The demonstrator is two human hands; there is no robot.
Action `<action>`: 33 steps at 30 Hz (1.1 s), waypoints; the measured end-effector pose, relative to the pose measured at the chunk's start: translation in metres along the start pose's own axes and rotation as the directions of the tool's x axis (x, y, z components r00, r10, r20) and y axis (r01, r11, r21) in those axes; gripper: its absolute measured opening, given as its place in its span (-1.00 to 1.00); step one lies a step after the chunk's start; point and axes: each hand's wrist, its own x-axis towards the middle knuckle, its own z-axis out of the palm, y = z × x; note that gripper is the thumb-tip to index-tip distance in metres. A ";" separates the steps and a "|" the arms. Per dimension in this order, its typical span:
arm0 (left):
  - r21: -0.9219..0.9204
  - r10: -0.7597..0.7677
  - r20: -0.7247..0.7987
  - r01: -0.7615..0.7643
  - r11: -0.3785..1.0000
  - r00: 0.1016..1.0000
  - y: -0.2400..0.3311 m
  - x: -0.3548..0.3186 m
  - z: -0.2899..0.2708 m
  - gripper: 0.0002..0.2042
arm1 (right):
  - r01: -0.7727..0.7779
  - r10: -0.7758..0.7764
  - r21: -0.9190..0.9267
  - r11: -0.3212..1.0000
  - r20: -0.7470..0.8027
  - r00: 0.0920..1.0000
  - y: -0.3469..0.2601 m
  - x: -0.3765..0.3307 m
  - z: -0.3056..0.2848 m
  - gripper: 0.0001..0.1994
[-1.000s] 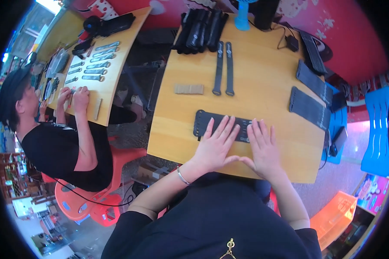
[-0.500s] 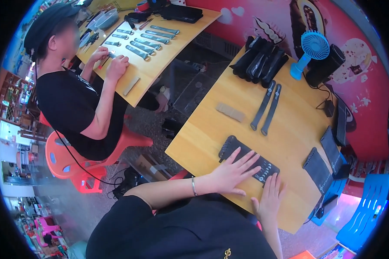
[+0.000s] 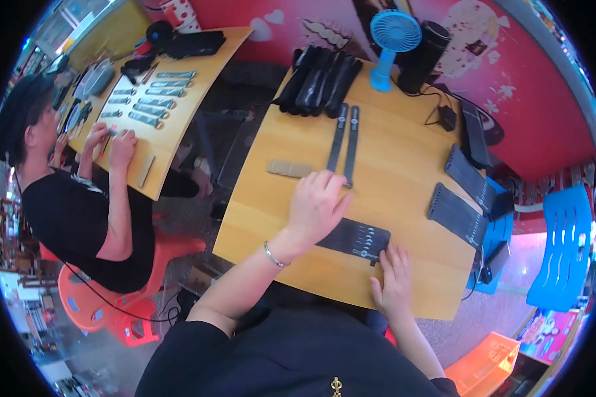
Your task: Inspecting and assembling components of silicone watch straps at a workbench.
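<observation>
A flat black pouch [image 3: 357, 239] with white crescent markings lies near the front edge of the table. My left hand [image 3: 316, 206] is raised above its left part and hides that end. The fingers are bent, the thumb is apart from them, and the tips are close to the lower ends of two dark grey straps [image 3: 351, 142]. Those straps lie side by side, pointing away from me. At the pouch's right end rests my right hand [image 3: 395, 279], its fingers stretched out and touching the corner. A tan flat piece [image 3: 289, 168] lies left of the straps.
Bundled black pouches [image 3: 319, 81], a blue fan [image 3: 394, 40] and a black cylinder [image 3: 425, 56] stand at the back. Two dark flat pouches [image 3: 455, 213] lie at right. At the left table [image 3: 179, 126], a co-worker [image 3: 79, 192] handles small pieces beside rows of straps.
My left hand has lifted off the black pouch and moved forward toward the straps. My right hand stays at the pouch's right end. The whole view has shifted.
</observation>
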 end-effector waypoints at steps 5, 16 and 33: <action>0.099 0.029 0.075 -0.037 0.994 0.997 -0.004 0.029 0.037 -0.80 | -0.031 0.045 0.137 0.990 -0.099 0.994 0.008 -0.007 0.010 -0.52; 0.163 0.022 0.129 -0.043 0.986 0.991 -0.032 0.049 0.091 -0.87 | -0.171 0.282 0.329 0.929 -0.328 0.902 0.014 0.003 0.006 -0.68; -0.448 0.282 0.325 -0.115 0.886 0.903 0.062 -0.060 -0.055 -0.89 | 0.094 -0.133 -0.104 0.990 -0.498 0.857 -0.059 0.004 -0.037 -0.62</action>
